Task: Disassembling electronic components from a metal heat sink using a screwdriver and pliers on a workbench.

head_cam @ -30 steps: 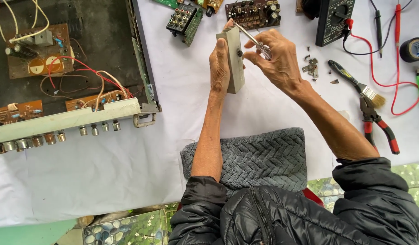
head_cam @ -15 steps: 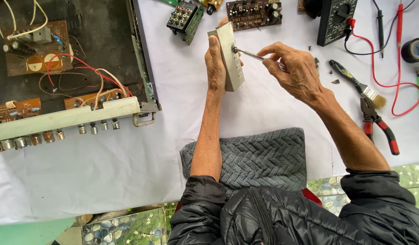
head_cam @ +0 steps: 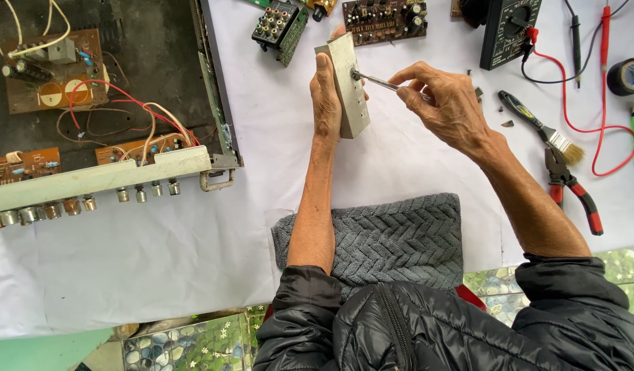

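metal block: pale grey, dull sheen
screwdriver shaft: silver
table cloth: plain white
towel: grey, herringbone knit pattern, at the near edge of the cloth
jacket: black, quilted
amplifier chassis: dark grey inside, cream front strip, brown boards, red and white wires
multimeter: black, with red and black leads
pliers: red and black handles
brush: black handle, tan bristles
tape roll: black
floor tiles: green, pebble and flower pattern

Screwdriver handle inside right grip
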